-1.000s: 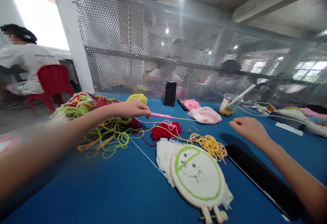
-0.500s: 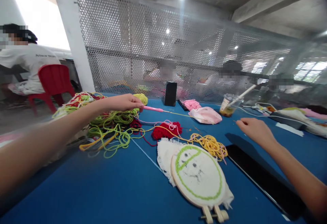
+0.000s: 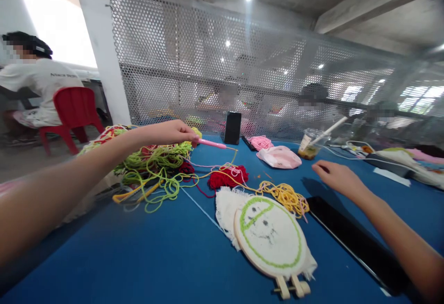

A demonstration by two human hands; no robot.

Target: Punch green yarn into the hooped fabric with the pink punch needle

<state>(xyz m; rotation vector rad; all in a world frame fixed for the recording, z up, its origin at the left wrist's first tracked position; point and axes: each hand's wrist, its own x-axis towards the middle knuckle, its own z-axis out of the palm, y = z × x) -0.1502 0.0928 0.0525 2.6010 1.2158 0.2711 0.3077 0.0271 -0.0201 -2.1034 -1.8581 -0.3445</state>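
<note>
My left hand [image 3: 182, 133] grips the pink handle of a punch needle [image 3: 212, 143], its thin metal tip pointing right over the table. Yellow-green yarn [image 3: 235, 157] hangs slack from that tip towards the red yarn [image 3: 227, 178]. Held above the table at the right, my right hand [image 3: 332, 173] has its fingers pressed together; I cannot make out whether anything thin is between them. In front lies a wooden embroidery hoop [image 3: 239, 237] with white cloth [image 3: 277, 241], worked with a green outline and a dark drawn face. Beside it is a bundle of yellow yarn [image 3: 285, 197].
A tangled heap of yarn [image 3: 156, 165] lies under my left forearm. A phone [image 3: 232, 127] stands upright at the back, near pink yarn [image 3: 261, 142], a pink-white pouch [image 3: 279, 156] and a drink cup [image 3: 310, 144]. A black tablet-like slab [image 3: 357, 244] lies below my right arm.
The yarn at the needle's tip was stretched nearly straight to the right; now it droops. My right hand has moved slightly left, and a thin bit seen at its fingertips no longer shows.
</note>
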